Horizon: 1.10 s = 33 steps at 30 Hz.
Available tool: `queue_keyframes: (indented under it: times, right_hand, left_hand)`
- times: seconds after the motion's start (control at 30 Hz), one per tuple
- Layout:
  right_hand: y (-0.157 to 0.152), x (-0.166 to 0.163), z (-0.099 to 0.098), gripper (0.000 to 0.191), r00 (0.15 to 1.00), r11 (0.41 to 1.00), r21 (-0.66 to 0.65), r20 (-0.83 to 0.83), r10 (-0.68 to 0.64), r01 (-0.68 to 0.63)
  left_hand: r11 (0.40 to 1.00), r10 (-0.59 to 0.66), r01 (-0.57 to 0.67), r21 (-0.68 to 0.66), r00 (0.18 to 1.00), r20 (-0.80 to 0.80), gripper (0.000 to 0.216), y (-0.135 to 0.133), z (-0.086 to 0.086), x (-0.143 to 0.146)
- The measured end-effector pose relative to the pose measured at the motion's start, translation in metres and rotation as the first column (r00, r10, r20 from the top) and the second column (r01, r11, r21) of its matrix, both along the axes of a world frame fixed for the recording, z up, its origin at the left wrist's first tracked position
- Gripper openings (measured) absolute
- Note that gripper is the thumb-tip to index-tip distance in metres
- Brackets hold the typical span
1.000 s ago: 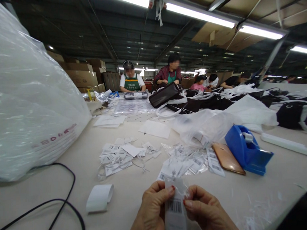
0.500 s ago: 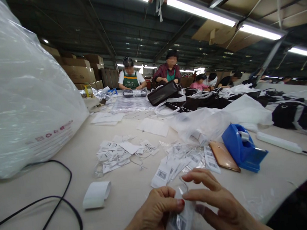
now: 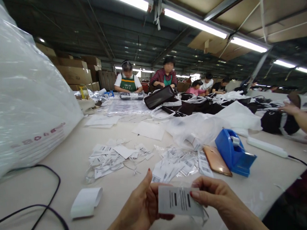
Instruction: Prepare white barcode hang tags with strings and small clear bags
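A white paper tag (image 3: 179,200) with printed black lines is held sideways, low in front of me. My right hand (image 3: 215,193) pinches its right end between thumb and finger. At its left end is my left hand (image 3: 144,200), thumb raised away from the tag and fingers curled behind its edge. Clear plastic (image 3: 202,219) hangs below the tag by the right hand. Just beyond my hands lies a pile of barcode labels in clear plastic (image 3: 171,165). Left of that pile, several white tags with strings (image 3: 107,161) lie heaped.
A blue tape dispenser (image 3: 232,152) and a gold phone (image 3: 216,159) stand at right. A curled white strip (image 3: 86,202) and black cable (image 3: 58,187) lie at left, near a large plastic bag (image 3: 28,100). Dark bags (image 3: 160,96) and co-workers are beyond; one person's hand (image 3: 290,108) reaches in at right.
The tag has come round to lie sideways with its printed lines showing. My left thumb has lifted off it, and my right fingers have closed on its end. A person's arm has appeared at right.
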State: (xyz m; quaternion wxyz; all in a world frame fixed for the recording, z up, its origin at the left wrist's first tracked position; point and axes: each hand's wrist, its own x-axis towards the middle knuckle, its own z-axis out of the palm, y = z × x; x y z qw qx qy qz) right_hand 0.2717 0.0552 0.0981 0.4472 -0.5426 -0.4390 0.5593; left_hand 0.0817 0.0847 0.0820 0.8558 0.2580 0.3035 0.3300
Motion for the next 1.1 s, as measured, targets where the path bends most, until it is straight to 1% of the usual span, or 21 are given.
queue_keyframes:
  times: [0.07, 0.13, 0.2, 0.3, 0.43, 0.53, 0.7, 0.8, 0.97, 1.1]
  right_hand:
    - [0.001, 0.001, -0.006, 0.017, 1.0, 0.999, -0.026, -0.004, -0.028, 0.027]
    - [0.0, 0.0, -0.011, 0.018, 0.999, 0.999, -0.043, -0.017, -0.035, 0.034]
    - [-0.002, -0.002, -0.013, 0.018, 0.999, 0.998, -0.054, -0.037, -0.024, 0.022]
    - [-0.005, -0.006, -0.013, 0.018, 0.998, 0.998, -0.056, -0.054, -0.013, 0.01]
    - [-0.004, -0.012, -0.016, 0.02, 0.999, 0.999, -0.042, -0.034, -0.036, 0.034]
    - [-0.003, -0.015, -0.019, 0.021, 0.998, 0.998, -0.009, -0.005, -0.064, 0.064]
    - [-0.006, -0.018, -0.021, 0.02, 0.997, 0.996, 0.031, 0.007, -0.08, 0.08]
    - [-0.007, -0.018, -0.022, 0.019, 0.995, 0.995, 0.005, -0.014, -0.104, 0.104]
    - [-0.009, -0.017, -0.028, 0.021, 0.976, 0.983, -0.061, -0.12, -0.179, 0.173]
    - [-0.01, -0.02, -0.029, 0.01, 0.962, 0.977, -0.096, -0.181, -0.204, 0.189]
  left_hand:
    - [0.996, 0.073, -0.073, 0.054, 0.997, -0.007, 0.046, 0.0, -0.001, 0.0]
    - [0.982, 0.146, -0.135, 0.13, 0.986, -0.078, 0.037, -0.002, -0.005, 0.001]
    - [0.972, 0.179, -0.151, 0.183, 0.973, -0.148, 0.029, -0.004, -0.01, 0.004]
    - [0.965, 0.222, -0.183, 0.189, 0.952, -0.209, 0.015, -0.005, -0.014, 0.006]
    - [0.937, 0.305, -0.235, 0.258, 0.911, -0.278, 0.01, -0.005, -0.014, 0.007]
    - [0.938, 0.306, -0.235, 0.255, 0.908, -0.287, 0.011, -0.005, -0.013, 0.007]
    - [0.929, 0.348, -0.29, 0.232, 0.896, -0.274, 0.008, -0.005, -0.011, 0.007]
    - [0.934, 0.339, -0.285, 0.213, 0.896, -0.286, 0.008, -0.004, -0.011, 0.007]
    - [0.922, 0.365, -0.296, 0.25, 0.879, -0.307, 0.009, -0.003, -0.013, 0.008]
    - [0.934, 0.335, -0.267, 0.238, 0.887, -0.319, 0.009, -0.003, -0.011, 0.005]
